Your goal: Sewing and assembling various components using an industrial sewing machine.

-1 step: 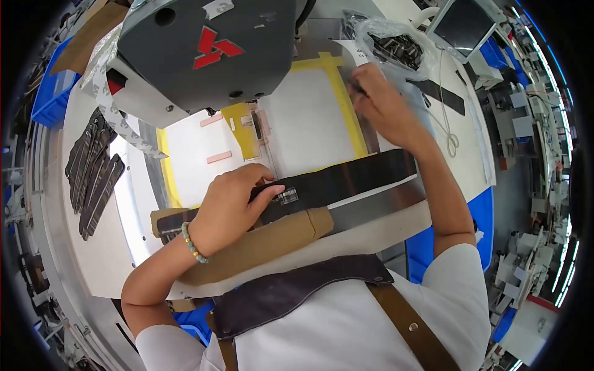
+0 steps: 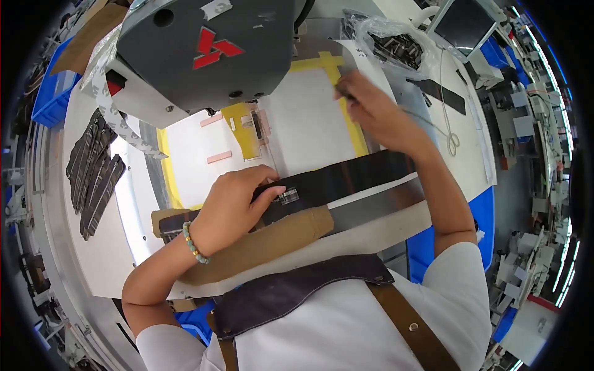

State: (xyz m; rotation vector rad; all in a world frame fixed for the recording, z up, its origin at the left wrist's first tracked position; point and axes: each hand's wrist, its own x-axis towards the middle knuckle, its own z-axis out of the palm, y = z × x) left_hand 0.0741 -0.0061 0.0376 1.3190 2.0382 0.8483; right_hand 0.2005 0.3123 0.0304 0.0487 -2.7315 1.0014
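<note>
My left hand (image 2: pixel 232 201) lies over a long black fabric strip (image 2: pixel 352 179) and pinches its edge between thumb and fingers. Close to that thumb, a small shiny patterned label (image 2: pixel 289 196) sits on the strip. My right hand (image 2: pixel 374 111) is raised above the taped right side of the white work plate (image 2: pixel 309 117). Its fingers are closed and slightly blurred; a small dark thing shows at their tips, too indistinct to name. Under the strip's left part lies a tan padded roll (image 2: pixel 266 244).
A dark grey machine head (image 2: pixel 204 49) overhangs the plate, above a yellow template piece (image 2: pixel 244 130). Dark striped fabric pieces (image 2: pixel 93 167) are heaped at left. At back right stands a clear bag (image 2: pixel 399 46) of small dark parts, near a dark strip (image 2: pixel 442 96).
My right hand has shifted a little left and slightly downward over the plate's taped edge. My left hand keeps its pinch on the black strip.
</note>
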